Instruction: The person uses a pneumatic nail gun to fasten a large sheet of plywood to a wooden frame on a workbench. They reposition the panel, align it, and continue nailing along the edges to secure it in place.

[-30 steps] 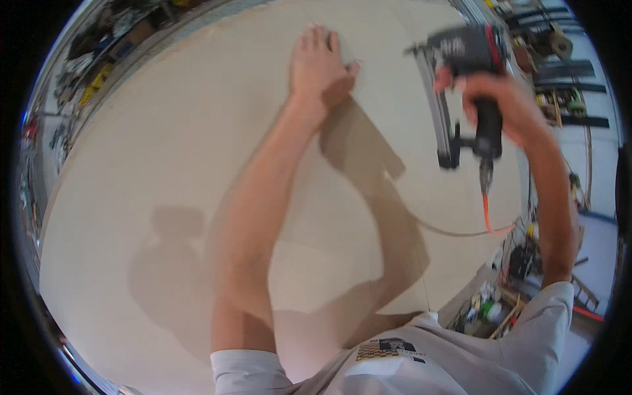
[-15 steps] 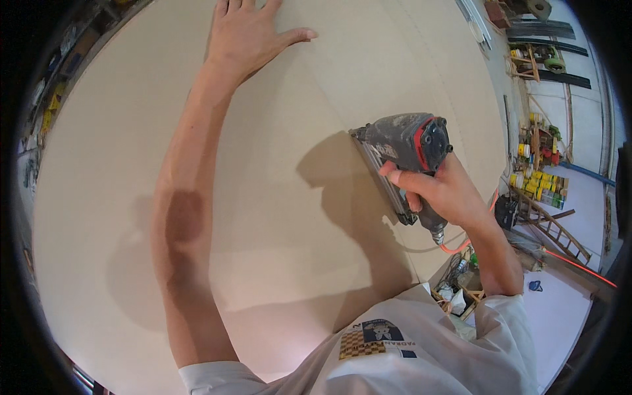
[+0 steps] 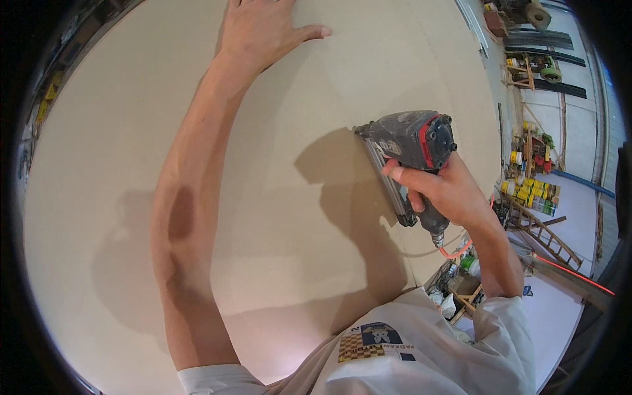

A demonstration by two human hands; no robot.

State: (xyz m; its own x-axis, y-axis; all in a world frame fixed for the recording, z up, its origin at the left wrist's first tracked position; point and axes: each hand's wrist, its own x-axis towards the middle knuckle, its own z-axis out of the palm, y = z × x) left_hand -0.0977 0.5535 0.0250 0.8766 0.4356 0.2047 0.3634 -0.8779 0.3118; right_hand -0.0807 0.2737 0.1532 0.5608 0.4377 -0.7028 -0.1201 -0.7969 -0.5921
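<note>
A large beige board [image 3: 283,151] fills most of the view. My left hand [image 3: 263,31] lies on it at the top, thumb stretched out to the right and fingers apart, their tips cut off by the frame edge. In my right hand [image 3: 447,191] is a black and red air nail gun [image 3: 407,139], with my fingers wrapped round its grip. Its nose points up and left, close to the board; whether it touches cannot be made out. An orange air hose [image 3: 455,254] joins the bottom of the handle.
Beyond the board's right edge are a wooden ladder [image 3: 550,238], yellow-labelled containers [image 3: 534,195] and dark lengths of material [image 3: 559,85] by a pale wall. A heap of mixed items [image 3: 461,289] lies beside my right forearm. Cluttered shelving [image 3: 49,92] curves along the far left.
The view has shifted slightly, with the background at right sliding left. My left hand sits a little further right in the picture. My right hand keeps its hold on the nail gun.
</note>
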